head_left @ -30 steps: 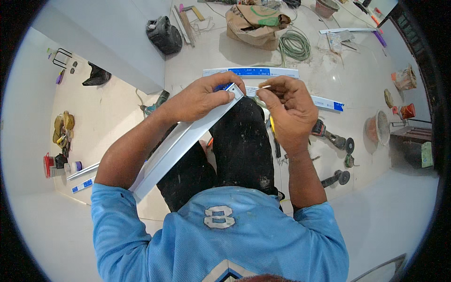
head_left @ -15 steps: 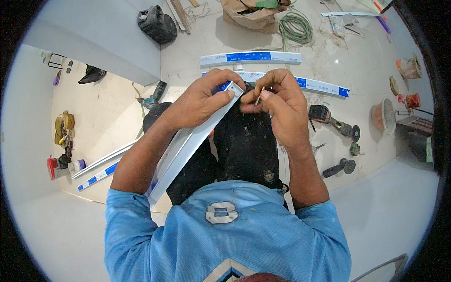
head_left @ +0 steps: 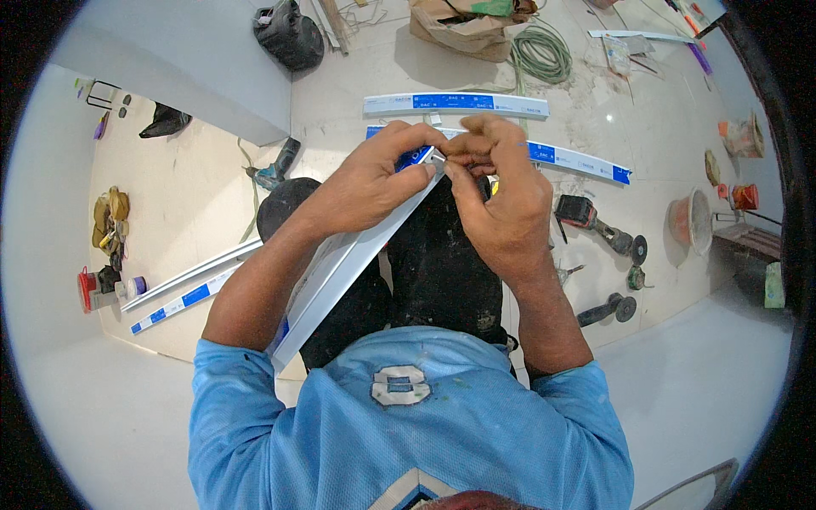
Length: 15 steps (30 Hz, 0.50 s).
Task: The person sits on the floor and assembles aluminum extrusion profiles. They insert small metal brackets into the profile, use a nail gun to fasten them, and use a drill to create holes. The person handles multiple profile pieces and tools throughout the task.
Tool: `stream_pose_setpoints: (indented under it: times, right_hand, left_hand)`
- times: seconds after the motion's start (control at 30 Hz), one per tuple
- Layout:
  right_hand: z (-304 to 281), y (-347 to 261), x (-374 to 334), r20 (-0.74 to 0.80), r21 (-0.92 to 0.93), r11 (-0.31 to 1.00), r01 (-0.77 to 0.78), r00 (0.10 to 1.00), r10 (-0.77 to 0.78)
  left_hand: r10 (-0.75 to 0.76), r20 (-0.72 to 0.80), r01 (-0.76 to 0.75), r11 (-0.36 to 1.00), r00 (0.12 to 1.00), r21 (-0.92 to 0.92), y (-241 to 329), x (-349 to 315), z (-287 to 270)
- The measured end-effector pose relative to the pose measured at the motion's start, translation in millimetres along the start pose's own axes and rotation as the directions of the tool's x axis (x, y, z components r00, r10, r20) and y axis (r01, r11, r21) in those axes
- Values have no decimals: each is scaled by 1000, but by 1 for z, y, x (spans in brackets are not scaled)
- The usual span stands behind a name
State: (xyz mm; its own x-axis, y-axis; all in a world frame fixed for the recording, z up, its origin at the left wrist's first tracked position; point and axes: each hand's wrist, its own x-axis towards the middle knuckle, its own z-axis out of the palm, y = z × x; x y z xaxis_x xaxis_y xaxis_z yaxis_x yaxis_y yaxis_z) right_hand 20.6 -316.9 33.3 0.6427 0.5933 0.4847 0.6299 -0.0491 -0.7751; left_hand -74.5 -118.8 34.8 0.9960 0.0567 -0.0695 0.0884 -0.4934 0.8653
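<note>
A long white profile strip (head_left: 327, 285) with blue film lies slanted across my lap, its far end raised between my hands. My left hand (head_left: 378, 183) grips it near that end, thumb on the near face and fingers wrapped over the blue-filmed side. Against the strip's tip, my right hand (head_left: 510, 195) pinches a small thin metal piece (head_left: 438, 158), mostly hidden by the fingertips. Its exact kind cannot be made out.
Two white-and-blue strips (head_left: 455, 104) lie ahead on the floor, more (head_left: 187, 297) at left. A cordless drill (head_left: 276, 166) rests left; a cordless grinder (head_left: 595, 223) and a second grinder (head_left: 608, 310) lie right. Farther off are coiled hose (head_left: 541, 53), a paper bag (head_left: 459, 34) and a bucket (head_left: 690, 221).
My right hand has moved left to the strip's end, bringing the small metal piece from just beside it up against the tip. My left hand keeps its grip.
</note>
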Motion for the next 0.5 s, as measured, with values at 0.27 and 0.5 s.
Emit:
stream_pose_setpoints:
  times: [0.27, 0.5]
  right_hand:
    - [-5, -11, 8, 69, -100, 995, 19, 998, -13]
    - [-5, -18, 17, 106, -269, 951, 153, 986, -129]
  left_hand:
    - [38, -27, -37, 998, 999, 42, -5, 2, 4]
    - [141, -54, -140, 990, 988, 26, -12, 6, 5]
